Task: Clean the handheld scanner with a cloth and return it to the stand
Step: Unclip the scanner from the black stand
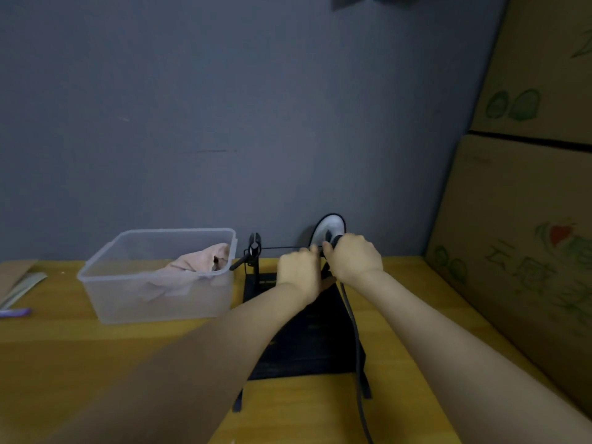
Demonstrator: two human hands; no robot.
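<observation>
The handheld scanner (330, 229), black with a pale oval head, stands up behind my hands near the back wall. My right hand (352, 257) is closed around its handle. My left hand (299, 270) is curled just left of it, fingers pinched at the handle or the thin stand rod; what it grips is hidden. The black stand (253, 254) has a clamp post at the left and a dark base plate (314, 341) under my forearms. A pinkish cloth (205, 259) lies in the clear plastic bin.
The clear plastic bin (160, 302) sits on the yellow table (96, 354) left of the stand. The scanner's black cable (355, 347) runs toward me. Stacked cardboard boxes (528, 219) wall off the right side. Flat card pieces and a purple item (16, 312) lie far left.
</observation>
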